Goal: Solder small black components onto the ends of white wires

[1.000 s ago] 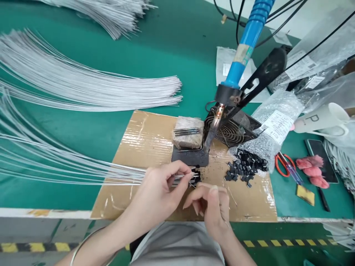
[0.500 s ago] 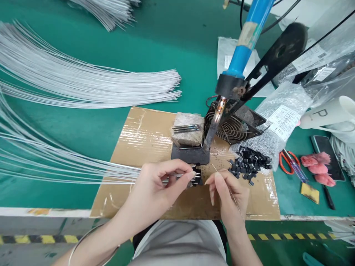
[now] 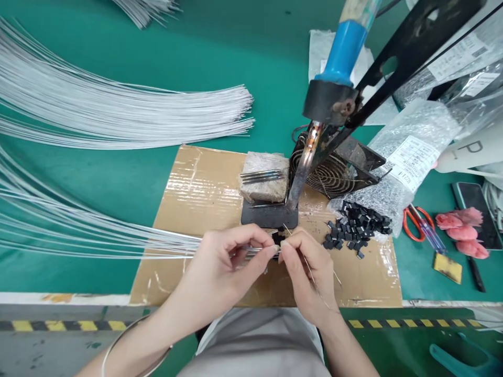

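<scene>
My left hand (image 3: 236, 262) is closed, thumb and forefinger pinching the ends of several thin white wires (image 3: 168, 246) that run in from the left. My right hand (image 3: 310, 272) is also closed, its thumb and forefinger meeting the left fingertips at the wire ends. A thin strand of solder wire (image 3: 310, 269) passes through my right hand and sticks out above and below it. What the touching fingertips pinch is mostly hidden. Just behind them lie small black pieces (image 3: 279, 237), partly covered. The soldering iron (image 3: 304, 167) slants down above, its tip over a dark base plate (image 3: 267, 216).
Everything rests on a cardboard sheet (image 3: 188, 193). A wrapped block (image 3: 263, 191) with metal rods stands behind my hands, beside a fan (image 3: 334, 170). Loose black parts (image 3: 357, 228), bubble wrap (image 3: 412, 152), and scissors (image 3: 412, 222) lie right. A large wire bundle (image 3: 157, 112) lies left.
My right hand has moved left with the solder wire, and its fingertips now meet those of my left hand. The left hand still holds the white wires; the view has shifted slightly.
</scene>
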Tool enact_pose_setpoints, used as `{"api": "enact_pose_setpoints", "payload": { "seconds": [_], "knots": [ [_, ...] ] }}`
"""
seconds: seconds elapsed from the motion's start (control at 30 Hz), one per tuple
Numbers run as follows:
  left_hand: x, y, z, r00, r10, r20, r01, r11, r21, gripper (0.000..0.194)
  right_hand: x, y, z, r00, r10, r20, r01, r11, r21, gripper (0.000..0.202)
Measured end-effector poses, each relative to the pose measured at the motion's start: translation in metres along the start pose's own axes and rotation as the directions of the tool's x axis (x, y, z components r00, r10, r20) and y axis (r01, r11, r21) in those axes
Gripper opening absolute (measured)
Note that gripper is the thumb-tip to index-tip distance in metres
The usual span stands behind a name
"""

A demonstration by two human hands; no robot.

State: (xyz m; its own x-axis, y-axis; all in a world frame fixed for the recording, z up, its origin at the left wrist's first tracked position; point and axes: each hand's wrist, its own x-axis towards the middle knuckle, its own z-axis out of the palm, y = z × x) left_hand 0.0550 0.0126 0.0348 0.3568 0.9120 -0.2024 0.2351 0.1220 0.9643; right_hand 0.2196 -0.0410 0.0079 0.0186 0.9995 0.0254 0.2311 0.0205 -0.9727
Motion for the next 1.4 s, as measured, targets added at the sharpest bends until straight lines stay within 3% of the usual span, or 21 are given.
{"api": "enact_pose_setpoints", "payload": {
  "seconds": [0.2,0.33,0.4,0.53,0.67,0.8,1.4],
  "knots": [
    [0.002,0.005,0.003,0.998,-0.058,0.000,0.058,0.994,-0.088,0.016,-0.006,0.006,0.009,0.987,-0.062,-0.147,0.061,0.998,-0.015,0.023],
    [0.004,0.007,0.002,0.994,-0.080,-0.069,0.073,0.993,-0.098,0.013,-0.007,0.007,0.009,0.934,-0.002,-0.356,0.013,1.000,0.028,0.031],
    [0.004,0.006,0.000,0.992,-0.085,-0.098,0.075,0.992,-0.098,0.013,-0.007,0.006,0.008,0.911,0.061,-0.408,-0.023,0.995,0.096,0.031],
    [0.002,0.001,-0.001,0.992,-0.066,-0.104,0.060,0.996,-0.066,0.016,-0.004,0.002,0.008,0.927,0.229,-0.296,-0.126,0.936,0.328,0.020],
    [-0.001,-0.001,0.000,0.994,-0.045,-0.099,0.041,0.998,-0.044,0.016,-0.003,-0.003,0.014,0.946,0.274,-0.175,-0.156,0.855,0.496,0.016],
    [-0.003,-0.002,0.002,0.996,-0.036,-0.084,0.035,0.999,-0.018,0.015,-0.002,-0.003,0.017,0.935,0.334,-0.121,-0.196,0.769,0.609,0.011],
    [-0.007,-0.003,0.005,0.993,0.060,-0.104,-0.055,0.997,0.050,0.016,0.002,-0.004,0.015,0.898,0.438,0.034,-0.316,0.589,0.744,0.008]
  ]
}}
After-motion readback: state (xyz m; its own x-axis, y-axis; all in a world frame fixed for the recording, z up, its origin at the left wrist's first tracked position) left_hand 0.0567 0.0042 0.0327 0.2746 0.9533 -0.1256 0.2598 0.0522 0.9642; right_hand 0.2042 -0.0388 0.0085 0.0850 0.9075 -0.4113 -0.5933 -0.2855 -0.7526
